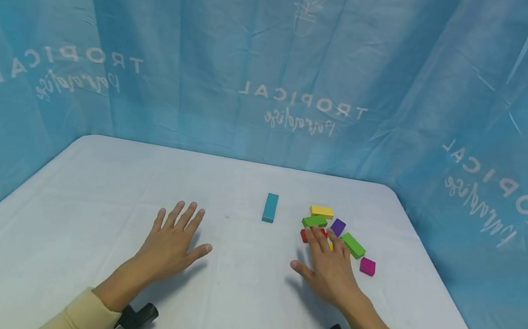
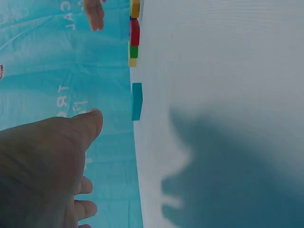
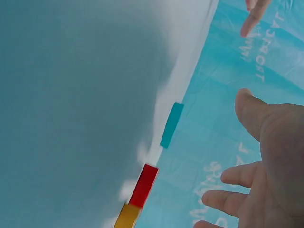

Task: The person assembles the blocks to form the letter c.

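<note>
Backdrop: blue curtain [image 1: 213,26] on three sides, printed with mirrored white "TROPICAL Paradise" lettering and potted-plant outlines.
Work surface: white table [image 1: 222,306] with rounded far corners.
Left hand: left hand [image 1: 168,248] released, palm down above the table, fingers extended and spread; nearest block is the teal one.
Right hand: right hand [image 1: 332,269] released, raised above the table, fingers extended; fingertips overlap part of the block group in the head view.
Single block: teal rectangular block [image 1: 270,208], beyond and between the hands, left of the group.
Block group, far side: yellow rectangular block [image 1: 322,212], with a green rectangular block [image 1: 314,221] just in front.
Block group, near side: red rectangular block [image 1: 304,236], partly hidden by the right hand; a second yellow block [image 3: 126,217] is beside it.
Block group, right side: purple block [image 1: 337,227], second green rectangular block [image 1: 353,246], small magenta block [image 1: 367,267] nearest the table's right edge.
Wrists: beige sleeves [image 1: 85,315], black wrist-mounted devices [image 1: 138,317].
</note>
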`<act>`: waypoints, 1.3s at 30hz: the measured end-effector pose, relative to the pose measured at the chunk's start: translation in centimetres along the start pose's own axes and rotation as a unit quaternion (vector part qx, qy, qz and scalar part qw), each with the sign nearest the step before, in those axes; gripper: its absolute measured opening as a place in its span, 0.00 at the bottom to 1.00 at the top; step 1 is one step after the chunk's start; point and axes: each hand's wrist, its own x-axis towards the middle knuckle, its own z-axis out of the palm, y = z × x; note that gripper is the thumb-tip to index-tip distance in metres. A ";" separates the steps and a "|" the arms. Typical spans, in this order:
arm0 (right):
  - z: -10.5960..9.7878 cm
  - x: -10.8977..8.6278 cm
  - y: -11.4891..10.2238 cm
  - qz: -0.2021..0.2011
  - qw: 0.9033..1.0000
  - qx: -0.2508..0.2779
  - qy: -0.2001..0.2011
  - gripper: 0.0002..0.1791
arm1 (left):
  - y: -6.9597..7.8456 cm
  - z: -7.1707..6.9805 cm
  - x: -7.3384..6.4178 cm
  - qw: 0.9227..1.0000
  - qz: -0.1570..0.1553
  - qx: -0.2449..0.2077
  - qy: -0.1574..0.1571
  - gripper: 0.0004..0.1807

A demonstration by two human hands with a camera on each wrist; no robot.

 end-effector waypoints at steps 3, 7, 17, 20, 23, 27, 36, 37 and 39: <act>0.0 -0.1 0.7 0.010 1.000 0.004 -0.006 0.48 | 0.5 0.2 1.0 1.000 0.008 -0.003 -0.005 0.42; -0.2 -0.1 1.6 0.025 1.000 0.007 -0.015 0.49 | 1.1 0.5 2.7 1.000 0.023 -0.006 -0.015 0.43; -0.1 0.0 3.8 0.049 0.998 0.023 -0.008 0.48 | 2.1 1.9 7.0 0.997 0.056 -0.016 -0.049 0.46; -0.2 0.0 4.4 0.053 0.998 0.031 -0.003 0.47 | 2.2 2.3 8.1 0.996 0.062 -0.025 -0.057 0.46; -0.3 0.0 4.9 0.043 0.998 0.036 0.009 0.45 | 2.2 2.6 9.0 0.995 0.065 -0.042 -0.066 0.46; -0.3 0.1 5.5 0.033 0.998 0.040 0.018 0.42 | 2.2 3.0 10.2 0.993 0.065 -0.064 -0.079 0.47; -0.1 0.6 7.0 0.042 0.995 0.087 0.012 0.36 | 2.3 4.5 13.4 0.988 0.073 -0.082 -0.106 0.48; 0.0 0.6 7.2 0.047 0.994 0.094 0.009 0.36 | 2.3 4.7 13.8 0.987 0.076 -0.084 -0.110 0.48; 0.0 0.7 7.5 0.054 0.993 0.102 0.004 0.35 | 2.3 4.9 14.5 0.986 0.084 -0.088 -0.116 0.48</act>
